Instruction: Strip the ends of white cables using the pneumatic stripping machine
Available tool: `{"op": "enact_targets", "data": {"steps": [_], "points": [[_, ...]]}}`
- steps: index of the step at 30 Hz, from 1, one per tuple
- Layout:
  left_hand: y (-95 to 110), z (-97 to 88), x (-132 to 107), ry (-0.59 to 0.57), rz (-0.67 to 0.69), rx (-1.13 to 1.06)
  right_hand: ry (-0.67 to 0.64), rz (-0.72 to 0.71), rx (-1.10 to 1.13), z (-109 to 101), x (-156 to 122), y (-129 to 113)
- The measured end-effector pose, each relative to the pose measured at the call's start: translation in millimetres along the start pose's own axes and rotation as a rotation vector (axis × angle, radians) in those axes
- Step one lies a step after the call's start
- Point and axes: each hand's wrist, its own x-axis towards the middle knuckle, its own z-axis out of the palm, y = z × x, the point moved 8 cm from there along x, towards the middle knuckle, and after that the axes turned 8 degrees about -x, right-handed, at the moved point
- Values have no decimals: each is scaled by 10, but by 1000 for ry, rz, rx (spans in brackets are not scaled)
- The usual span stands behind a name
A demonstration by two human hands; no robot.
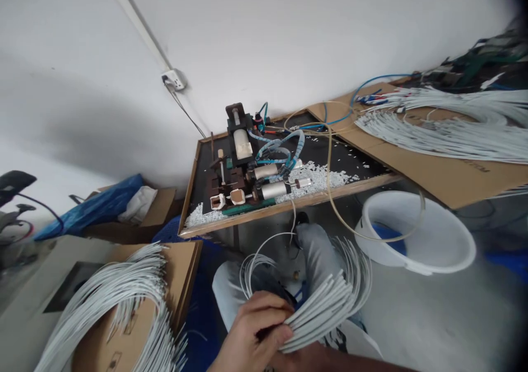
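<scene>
Holding a springy bundle of wires without losing strands

So I've got this white wire bundle [319,312] over my lap, in front of my jeans [319,248]. My left hand [258,326] is closed round it, thumb pressed on the near side, fingers folded in. My right hand [303,355] is tucked underneath, mostly hidden, so I can't tell how open it is or whether it's gripping anything. The strands fan out to the right and loop round over my legs.

What works, I reckon: pinch snugly but don't crush, and lay the strands side by side so none cross. Support from below should stop the bundle sagging. Mind the loose loops too; I'd steer them clear of the bench [363,186], with its metal cylinders [272,190] and white scraps [324,178], and the bucket [445,253] to my right. They could snag.
</scene>
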Motion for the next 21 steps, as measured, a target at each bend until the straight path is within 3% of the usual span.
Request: {"op": "enact_targets", "data": {"steps": [4, 9, 15, 18, 21], "points": [[-99, -108, -5, 174, -47, -39, -20, -82, -23, 108, 98, -101], [-369, -342, 39, 486, -166, -232, 161, 58, 44, -36, 234, 62], [-620, -964, 246, 885, -101, -284, 205, 269, 76, -264, 233, 176], [-758, -1255, 418, 940, -76, -269, 224, 292, 85, -323, 224, 181], [-890, -1434, 547, 974, -77, -283, 255, 291, 91, -363, 231, 216]]}}
